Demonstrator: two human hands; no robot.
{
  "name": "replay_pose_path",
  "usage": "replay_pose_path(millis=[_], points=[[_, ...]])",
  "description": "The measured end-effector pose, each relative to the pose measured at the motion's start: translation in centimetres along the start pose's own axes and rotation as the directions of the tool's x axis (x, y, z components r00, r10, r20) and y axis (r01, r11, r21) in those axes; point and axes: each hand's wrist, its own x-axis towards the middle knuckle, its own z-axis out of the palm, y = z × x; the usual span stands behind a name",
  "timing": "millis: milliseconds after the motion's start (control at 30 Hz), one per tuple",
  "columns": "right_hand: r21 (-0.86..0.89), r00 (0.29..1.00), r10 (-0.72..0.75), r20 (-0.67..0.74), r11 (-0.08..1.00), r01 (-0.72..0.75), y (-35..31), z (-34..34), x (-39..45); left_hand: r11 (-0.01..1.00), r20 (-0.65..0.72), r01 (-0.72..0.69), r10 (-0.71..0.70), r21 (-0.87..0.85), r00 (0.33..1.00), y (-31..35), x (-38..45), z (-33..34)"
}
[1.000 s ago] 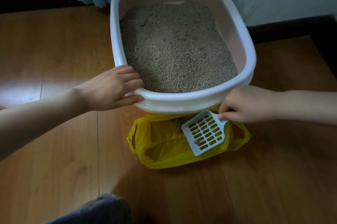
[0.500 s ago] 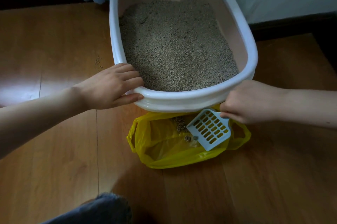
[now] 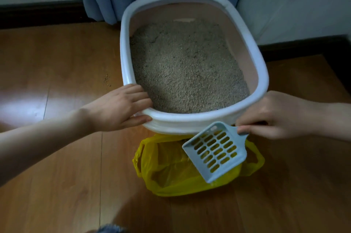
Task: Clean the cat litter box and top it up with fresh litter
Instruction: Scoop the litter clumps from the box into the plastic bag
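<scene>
1. White-rimmed litter box point(image 3: 263, 73) sits on the wooden floor point(image 3: 57, 166), far of the yellow bag point(image 3: 171, 181).
2. Left hand point(image 3: 117, 107) grips its near-left rim.
3. Right hand point(image 3: 273, 115) pinches the blue scoop point(image 3: 214, 151) over the bag.

Floor: I see a wooden floor point(image 3: 57, 156).
On it: the litter box point(image 3: 264, 81), a yellow bag point(image 3: 171, 181) just before it, spilled litter grains point(image 3: 106, 80) left of the box.
</scene>
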Motion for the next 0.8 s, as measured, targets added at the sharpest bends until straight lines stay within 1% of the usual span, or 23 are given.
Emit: replay_pose_path(millis=[33,67,100,133,167,200,233,267,300,333,367,400,433,500,567,600,667,733,800], points=[[0.093,0.997,0.056,-0.052,0.994,-0.051,-0.1,-0.7,0.1,1.0,0.001,0.002,-0.002,0.0,1.0,0.0,0.0,0.0],[0.214,0.984,0.142,-0.108,0.97,-0.116,-0.3,-1.4,0.4,1.0,0.002,0.003,-0.003,0.002,1.0,-0.1,0.1,-0.1],[0.34,0.954,0.247,-0.167,0.923,-0.18,-0.3,-2.1,0.6,1.0,0.004,0.001,-0.001,0.007,1.0,-0.1,0.1,0.0],[0.431,0.911,0.344,-0.229,0.875,-0.223,-0.3,-3.0,1.0,1.0,0.005,-0.004,0.004,0.014,1.0,-0.2,0.1,0.0],[0.461,0.863,0.421,-0.279,0.847,-0.265,0.0,-3.8,1.6,1.0,0.006,-0.008,0.008,0.021,1.0,-0.2,0.1,0.0],[0.42,0.824,0.478,-0.303,0.843,-0.335,0.5,-4.8,2.2,1.0,0.006,-0.011,0.011,0.028,1.0,-0.2,0.1,0.0],[0.323,0.802,0.52,-0.294,0.844,-0.429,1.1,-5.8,2.8,0.999,0.006,-0.015,0.015,0.034,1.0,-0.3,0.1,0.0],[0.159,0.796,0.543,-0.269,0.84,-0.519,1.9,-6.8,3.3,0.999,0.005,-0.022,0.022,0.039,1.0,-0.3,0.1,0.0],[-0.052,0.8,0.551,-0.239,0.815,-0.577,2.7,-7.6,4.0,0.998,0.004,-0.03,0.029,0.047,1.0,-0.4,0.2,-0.1],[-0.264,0.806,0.557,-0.201,0.761,-0.592,3.5,-8.3,4.6,0.998,0.004,-0.036,0.036,0.056,0.999,-0.5,0.2,-0.2],[-0.443,0.807,0.569,-0.156,0.69,-0.572,4.3,-8.6,5.3,0.997,0.004,-0.037,0.037,0.066,0.999,-0.7,0.3,-0.2],[-0.583,0.8,0.589,-0.111,0.614,-0.533,4.9,-8.8,6.0,0.997,0.005,-0.034,0.033,0.075,0.999,-0.9,0.3,-0.3],[-0.686,0.789,0.61,-0.07,0.545,-0.482,5.4,-8.8,6.6,0.996,0.007,-0.026,0.026,0.085,1.0,-1.0,0.4,-0.3],[-0.805,0.788,0.615,-0.022,0.457,-0.378,6.1,-8.5,7.9,0.995,0.009,-0.009,0.008,0.104,1.0,-1.2,0.4,-0.1],[-0.858,0.803,0.595,0.033,0.429,-0.283,6.7,-8.1,8.9,0.994,-0.002,0.007,-0.007,0.112,1.0,-1.3,0.3,0.1],[-0.869,0.808,0.586,0.067,0.433,-0.241,7.1,-8.0,9.3,0.994,-0.012,0.016,-0.015,0.111,1.0,-1.4,0.2,0.3],[-0.86,0.823,0.547,0.152,0.483,-0.162,8.2,-8.1,9.9,0.994,-0.034,0.027,-0.024,0.103,0.999,-1.4,0.2,0.4],[-0.808,0.829,0.502,0.247,0.579,-0.109,9.6,-8.4,9.8,0.994,-0.048,0.03,-0.025,0.103,0.999,-1.4,0.3,0.5],[-0.709,0.827,0.471,0.307,0.693,-0.132,10.6,-8.2,9.1,0.994,-0.045,0.031,-0.027,0.108,0.999,-1.4,0.2,0.6]])
